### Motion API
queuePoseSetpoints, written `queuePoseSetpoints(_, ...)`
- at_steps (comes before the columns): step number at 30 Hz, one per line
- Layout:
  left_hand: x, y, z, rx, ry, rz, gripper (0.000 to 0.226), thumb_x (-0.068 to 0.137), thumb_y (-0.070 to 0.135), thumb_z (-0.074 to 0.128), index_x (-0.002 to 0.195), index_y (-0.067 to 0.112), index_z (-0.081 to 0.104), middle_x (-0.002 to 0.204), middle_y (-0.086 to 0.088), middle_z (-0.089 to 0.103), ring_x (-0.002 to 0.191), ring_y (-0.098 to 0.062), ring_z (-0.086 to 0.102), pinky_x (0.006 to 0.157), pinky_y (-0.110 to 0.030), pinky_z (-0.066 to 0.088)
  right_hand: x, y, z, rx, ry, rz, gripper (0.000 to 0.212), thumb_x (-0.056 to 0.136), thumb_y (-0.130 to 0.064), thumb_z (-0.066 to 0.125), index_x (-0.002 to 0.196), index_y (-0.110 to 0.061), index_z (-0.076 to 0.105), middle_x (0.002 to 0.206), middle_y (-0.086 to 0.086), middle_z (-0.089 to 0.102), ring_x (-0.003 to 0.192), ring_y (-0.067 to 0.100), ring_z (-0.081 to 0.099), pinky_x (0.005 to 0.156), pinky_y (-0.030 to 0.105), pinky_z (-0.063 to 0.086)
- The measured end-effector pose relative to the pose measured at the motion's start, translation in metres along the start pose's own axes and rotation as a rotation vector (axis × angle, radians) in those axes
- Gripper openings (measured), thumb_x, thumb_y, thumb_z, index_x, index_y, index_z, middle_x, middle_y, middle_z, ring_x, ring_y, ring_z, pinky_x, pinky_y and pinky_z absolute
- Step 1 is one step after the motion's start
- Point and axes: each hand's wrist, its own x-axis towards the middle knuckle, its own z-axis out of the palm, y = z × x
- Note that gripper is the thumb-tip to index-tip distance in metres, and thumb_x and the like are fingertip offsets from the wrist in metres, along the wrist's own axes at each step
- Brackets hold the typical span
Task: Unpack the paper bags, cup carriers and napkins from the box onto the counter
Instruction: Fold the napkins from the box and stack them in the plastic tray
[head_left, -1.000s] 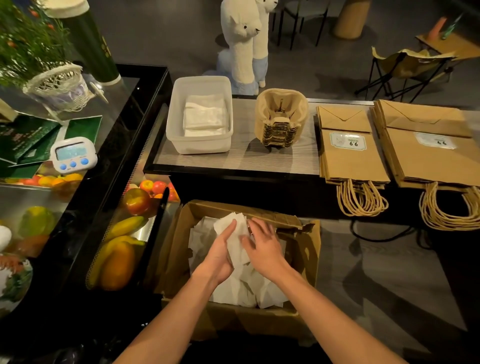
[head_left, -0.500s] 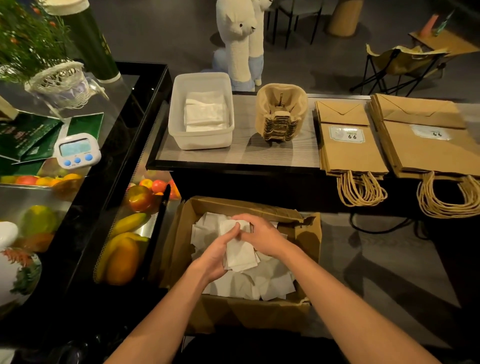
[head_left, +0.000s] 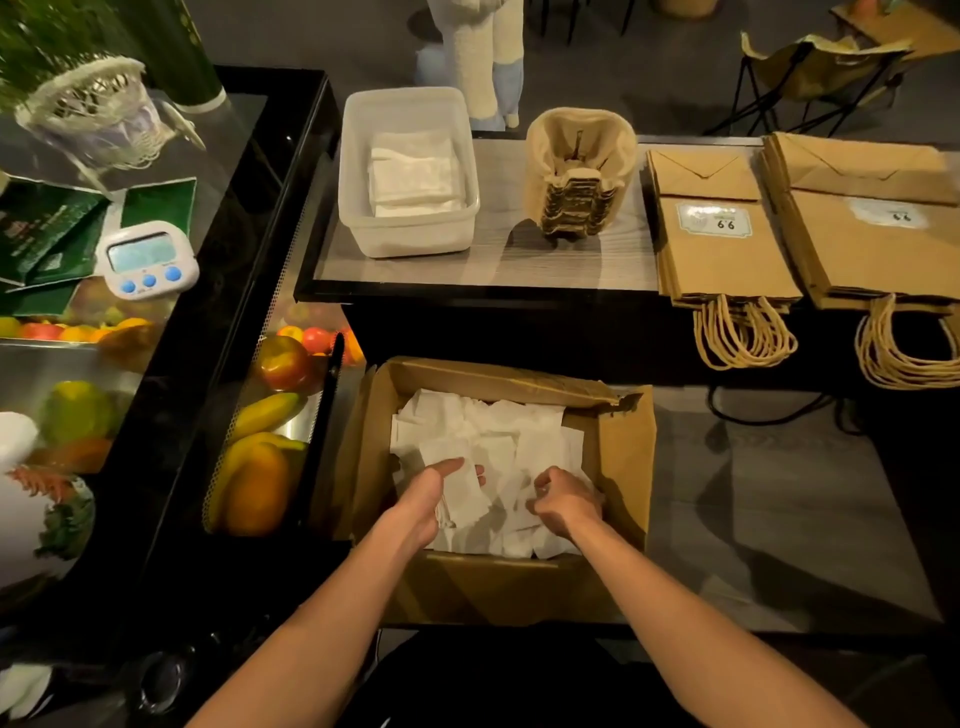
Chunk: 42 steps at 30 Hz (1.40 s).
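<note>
An open cardboard box (head_left: 618, 457) stands on the floor below the counter (head_left: 519, 260), with several loose white napkins (head_left: 498, 436) inside. My left hand (head_left: 423, 493) holds a small stack of napkins at the box's near left, thumb on top. My right hand (head_left: 566, 499) is inside the box beside it, fingers curled round loose napkins. On the counter sit a clear plastic tub (head_left: 358, 171) with folded napkins, a stack of cup carriers (head_left: 579, 171) and two piles of brown paper bags (head_left: 722, 234) (head_left: 872, 228).
A black display case (head_left: 171, 395) with fruit runs along the left, a white timer (head_left: 147, 260) and a wrapped plant on top. Black cables (head_left: 769, 410) lie on the grey floor to the right of the box. Chairs stand far back.
My hands have parted and dropped lower toward the near side of the box. The left keeps its napkin stack; the right has gone to other loose napkins.
</note>
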Motion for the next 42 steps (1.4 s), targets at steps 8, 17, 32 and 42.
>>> queuePoseSetpoints(8, 0.003, -0.007, -0.008, -0.030, -0.012, -0.021, 0.018, 0.102, 0.022, 0.060, 0.110, 0.010, 0.070, 0.102, -0.014, 0.076, 0.102, -0.034, 0.069, 0.105, -0.053, 0.051, 0.001, 0.004, 0.001, 0.313, 0.062, -0.069, 0.011, 0.097, -0.021, 0.063, 0.107, -0.021, 0.058, 0.110, 0.005, 0.065, 0.083, 0.015, 0.059, 0.066, 0.026, 0.048)
queuePoseSetpoints(17, 0.005, -0.008, -0.008, -0.009, -0.050, -0.063, 0.034, 0.099, 0.028, 0.063, 0.129, 0.012, 0.064, 0.118, -0.017, 0.073, 0.108, -0.036, 0.070, 0.093, -0.047, 0.058, -0.034, -0.004, -0.014, 1.074, 0.050, -0.429, 0.061, 0.095, -0.007, 0.067, 0.146, -0.030, 0.043, 0.130, -0.014, 0.066, 0.114, 0.000, 0.063, 0.083, 0.015, 0.053)
queuePoseSetpoints(32, -0.002, -0.006, -0.017, -0.186, -0.171, -0.071, 0.046, 0.103, 0.043, 0.052, 0.137, 0.013, 0.060, 0.130, -0.019, 0.068, 0.126, -0.038, 0.061, 0.104, -0.050, 0.050, -0.042, -0.030, 0.015, 0.776, 0.008, -0.254, 0.028, 0.089, -0.023, 0.076, 0.114, -0.015, 0.067, 0.093, 0.001, 0.069, 0.089, 0.015, 0.064, 0.062, 0.015, 0.049)
queuePoseSetpoints(42, -0.015, 0.002, -0.007, -0.170, -0.316, -0.016, 0.052, 0.092, 0.036, 0.069, 0.134, 0.006, 0.062, 0.121, -0.021, 0.070, 0.106, -0.036, 0.069, 0.082, -0.048, 0.061, -0.027, -0.032, 0.015, 0.528, 0.104, -0.432, 0.015, 0.100, -0.018, 0.060, 0.114, -0.024, 0.060, 0.103, -0.010, 0.068, 0.101, 0.012, 0.065, 0.076, 0.016, 0.049)
